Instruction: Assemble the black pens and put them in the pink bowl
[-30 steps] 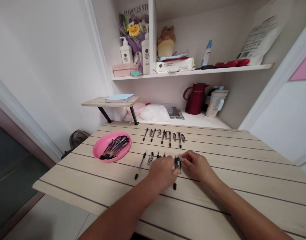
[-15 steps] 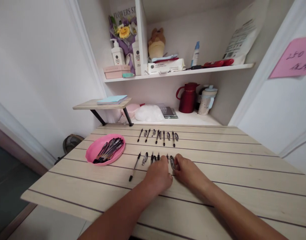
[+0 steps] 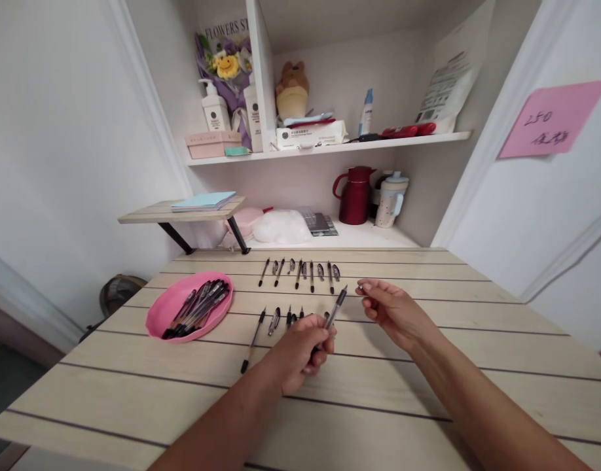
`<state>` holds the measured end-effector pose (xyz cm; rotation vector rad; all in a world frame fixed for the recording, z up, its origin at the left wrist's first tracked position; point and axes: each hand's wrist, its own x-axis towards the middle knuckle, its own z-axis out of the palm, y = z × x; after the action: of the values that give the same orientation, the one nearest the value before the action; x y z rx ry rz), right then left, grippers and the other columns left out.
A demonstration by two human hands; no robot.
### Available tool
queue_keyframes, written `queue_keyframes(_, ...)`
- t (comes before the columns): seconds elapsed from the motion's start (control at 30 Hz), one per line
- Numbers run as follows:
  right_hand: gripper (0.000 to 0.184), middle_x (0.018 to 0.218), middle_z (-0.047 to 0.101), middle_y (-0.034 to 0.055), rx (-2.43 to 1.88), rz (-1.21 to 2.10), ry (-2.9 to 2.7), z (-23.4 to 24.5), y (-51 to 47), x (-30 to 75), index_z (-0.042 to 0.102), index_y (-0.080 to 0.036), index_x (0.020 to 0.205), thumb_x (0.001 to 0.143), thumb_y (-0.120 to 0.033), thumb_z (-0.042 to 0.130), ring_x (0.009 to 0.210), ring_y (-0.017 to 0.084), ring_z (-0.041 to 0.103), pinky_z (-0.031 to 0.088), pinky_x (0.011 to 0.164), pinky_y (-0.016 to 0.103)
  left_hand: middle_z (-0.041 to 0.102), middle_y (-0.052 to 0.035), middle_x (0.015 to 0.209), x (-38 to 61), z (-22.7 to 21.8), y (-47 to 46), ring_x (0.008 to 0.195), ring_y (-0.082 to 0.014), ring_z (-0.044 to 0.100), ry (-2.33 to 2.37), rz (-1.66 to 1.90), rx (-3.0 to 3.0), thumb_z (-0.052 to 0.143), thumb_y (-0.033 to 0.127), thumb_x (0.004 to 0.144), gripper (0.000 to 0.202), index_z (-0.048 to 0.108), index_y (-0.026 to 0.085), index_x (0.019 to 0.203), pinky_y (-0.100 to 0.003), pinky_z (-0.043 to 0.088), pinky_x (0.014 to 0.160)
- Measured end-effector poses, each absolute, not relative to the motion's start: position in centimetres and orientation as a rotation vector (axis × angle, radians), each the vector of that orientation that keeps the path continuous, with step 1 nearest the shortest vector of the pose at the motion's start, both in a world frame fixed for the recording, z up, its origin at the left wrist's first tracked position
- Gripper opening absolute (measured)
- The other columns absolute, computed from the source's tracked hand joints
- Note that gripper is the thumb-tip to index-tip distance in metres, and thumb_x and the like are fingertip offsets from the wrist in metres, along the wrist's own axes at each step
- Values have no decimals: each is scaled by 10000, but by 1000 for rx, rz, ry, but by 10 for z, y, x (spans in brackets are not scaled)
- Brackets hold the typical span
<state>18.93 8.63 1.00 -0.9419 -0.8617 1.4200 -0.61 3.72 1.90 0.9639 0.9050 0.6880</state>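
My left hand (image 3: 303,350) is closed round a clear-barrelled pen (image 3: 336,309), whose bare tip points up and to the right, toward my other hand. Just right of that tip, my right hand (image 3: 393,311) pinches something tiny and pale, too small to name. On the table below lies an uncapped pen (image 3: 253,340) with a loose pen cap (image 3: 274,321) beside it. More pens and caps there are partly hidden behind my left hand. Farther back, a row of uncapped pens (image 3: 311,276) lies with loose caps (image 3: 320,271) between them.
A pink bowl (image 3: 156,307) full of pens stands on the slatted table (image 3: 428,392) at left. Behind it rises a small raised shelf (image 3: 148,214) with black legs. A red jug (image 3: 355,196) and a pale tumbler (image 3: 391,201) stand at the back.
My left hand has lifted a pen off the table and tilted it. My right hand has moved right and up, away from the cap by its fingers. The view has shifted slightly.
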Motion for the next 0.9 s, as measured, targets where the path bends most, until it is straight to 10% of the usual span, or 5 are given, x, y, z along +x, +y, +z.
queue_keyframes(0.9, 241, 578, 550, -6, -995, 1373, -1083, 17, 81, 190, 632, -165, 721, 622, -362, 727, 474, 78, 431, 273, 422, 221, 456, 50, 607, -7, 18, 39, 389, -20, 259, 973, 639, 1113, 459, 219, 696, 160, 500, 163, 841, -197, 98, 395)
